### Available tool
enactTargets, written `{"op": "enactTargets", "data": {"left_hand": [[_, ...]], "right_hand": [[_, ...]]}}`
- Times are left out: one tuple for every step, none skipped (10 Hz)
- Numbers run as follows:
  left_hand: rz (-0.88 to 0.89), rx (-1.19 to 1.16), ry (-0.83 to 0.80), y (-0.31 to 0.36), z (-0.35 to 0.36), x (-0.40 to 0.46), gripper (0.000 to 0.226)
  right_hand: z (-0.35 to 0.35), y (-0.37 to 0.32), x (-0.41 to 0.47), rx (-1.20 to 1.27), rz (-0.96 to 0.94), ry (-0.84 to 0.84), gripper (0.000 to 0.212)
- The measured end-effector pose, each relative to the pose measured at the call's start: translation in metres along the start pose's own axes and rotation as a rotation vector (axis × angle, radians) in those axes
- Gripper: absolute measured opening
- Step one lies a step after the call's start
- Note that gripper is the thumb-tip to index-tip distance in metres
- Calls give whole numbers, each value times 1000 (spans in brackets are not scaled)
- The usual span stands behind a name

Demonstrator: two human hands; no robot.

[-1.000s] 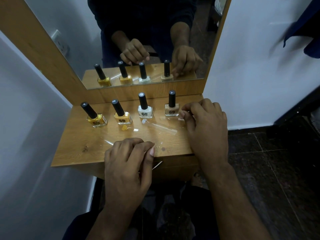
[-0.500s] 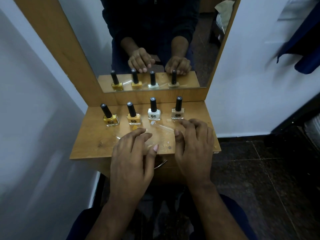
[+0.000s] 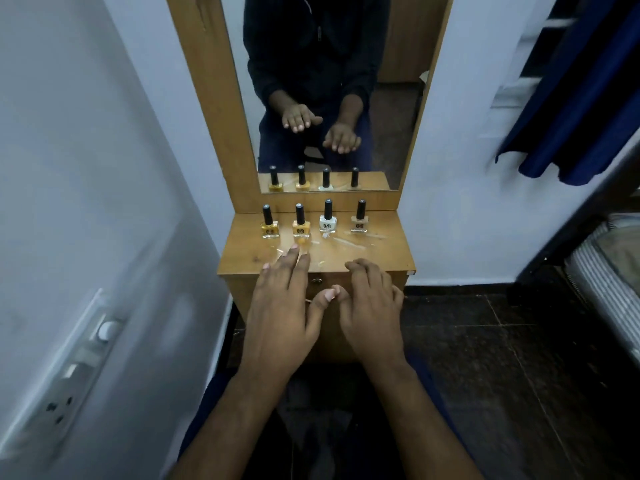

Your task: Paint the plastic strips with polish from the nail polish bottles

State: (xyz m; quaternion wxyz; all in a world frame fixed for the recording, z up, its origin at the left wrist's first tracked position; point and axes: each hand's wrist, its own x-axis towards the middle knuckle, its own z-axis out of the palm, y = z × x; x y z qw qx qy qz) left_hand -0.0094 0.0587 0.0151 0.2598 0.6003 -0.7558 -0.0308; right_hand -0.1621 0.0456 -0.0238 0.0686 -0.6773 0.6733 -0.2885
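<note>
**Both hands empty above the near edge of the wooden dressing table**

Left hand (image 3: 277, 306) reaches forward palm down with its fingers straight and together, the fingertips over the near part of the small wooden dressing table (image 3: 381, 258); it holds nothing, and whether the fingertips touch the wood cannot be told. Right hand (image 3: 372, 313) hangs just beside it, also palm down, fingers loosely bent and relaxed over the table's front edge, gripping nothing. The two thumbs lie close together between the hands.

Beyond the fingertips, thin clear plastic strips (image 3: 348, 242) lie scattered flat on the tabletop, faint against the wood; one near the left hand carries a small yellow-orange painted patch (image 3: 302, 240). How many strips there are is hard to make out.

Behind the strips, four square glass nail polish bottles stand upright in a row along the back of the table, each with a tall black cap on: a dark yellow bottle (image 3: 269, 225) at the left, an orange-yellow bottle (image 3: 301, 224), a white bottle (image 3: 327, 220) and a beige bottle (image 3: 360, 220) at the right. They stand apart from each other and from both hands.

A wood-framed wall mirror (image 3: 346, 98) rises behind the bottles and reflects them and the hands. A white wall socket panel (image 3: 69, 375) sits at the left, and dark blue cloth (image 3: 581, 116) hangs at the upper right above a dark tiled floor (image 3: 502, 358).
</note>
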Motion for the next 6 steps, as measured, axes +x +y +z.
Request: {"op": "enactTargets", "data": {"left_hand": [[40, 51, -42, 8, -21, -18, 80], [66, 121, -88, 17, -40, -37, 85], [70, 177, -129, 26, -56, -48, 90], [60, 195, -140, 36, -71, -62, 85], [42, 178, -127, 46, -83, -68, 79], [-9, 141, -119, 50, -86, -72, 80]], "right_hand": [[-24, -10, -13, -36, -24, -65, 47], [-43, -19, -29, -67, -46, -120, 49], [-60, -27, -40, -82, -74, -121, 49], [-80, -33, -49, -99, -101, -112, 50], [-96, -38, -51, -105, -118, -95, 51], [-101, -37, -49, -101, -101, -90, 51]]}}
